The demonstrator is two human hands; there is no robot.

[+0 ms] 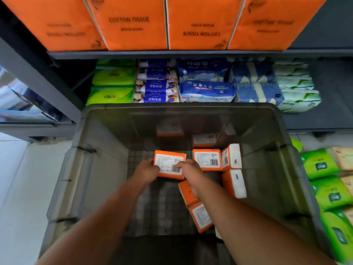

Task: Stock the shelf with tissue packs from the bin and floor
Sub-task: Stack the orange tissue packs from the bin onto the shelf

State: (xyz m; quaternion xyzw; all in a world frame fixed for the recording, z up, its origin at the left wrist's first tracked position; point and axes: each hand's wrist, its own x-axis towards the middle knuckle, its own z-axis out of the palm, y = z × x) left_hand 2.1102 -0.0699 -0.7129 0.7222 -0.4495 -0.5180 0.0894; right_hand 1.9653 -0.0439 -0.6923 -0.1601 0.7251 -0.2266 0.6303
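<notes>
Tissue pack gripped between left hand and right hand, hands inside bin.

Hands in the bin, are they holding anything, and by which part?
Yes, both grip one orange tissue pack label side up: the left hand at its left edge, the right hand at its near right corner, over the barcode.

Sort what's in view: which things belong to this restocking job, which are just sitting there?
In the job: orange pack gripped by left hand and right hand, loose orange packs, bin, green floor packs, shelf.
Just there: shelved blue packs, big orange packs.
</notes>
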